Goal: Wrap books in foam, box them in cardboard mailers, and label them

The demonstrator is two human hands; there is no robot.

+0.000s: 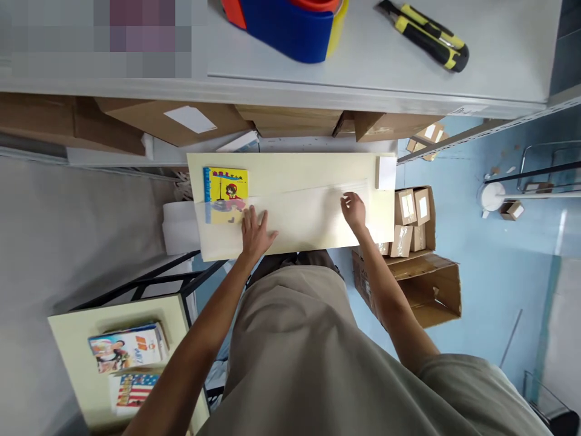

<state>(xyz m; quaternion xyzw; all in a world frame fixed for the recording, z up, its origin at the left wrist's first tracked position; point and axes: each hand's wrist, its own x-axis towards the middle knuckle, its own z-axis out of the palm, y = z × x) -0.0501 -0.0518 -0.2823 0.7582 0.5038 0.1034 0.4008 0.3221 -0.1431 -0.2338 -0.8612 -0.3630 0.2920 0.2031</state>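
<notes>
Left hand [254,233] flat, fingers spread wide, pressing the clear plastic sheet [299,212] near the tabletop's [290,166] front edge, just right of the yellow book [226,194] at the left end. Right hand [353,209] fingers curled, narrow, pinching the sheet's right portion.

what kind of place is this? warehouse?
Likely a small packing or stockroom. Cardboard boxes sit in an open carton on the floor, a utility knife and tape dispenser lie on the metal shelf, and both hands (left, right) press a clear sheet on a cream table beside a book.
</notes>
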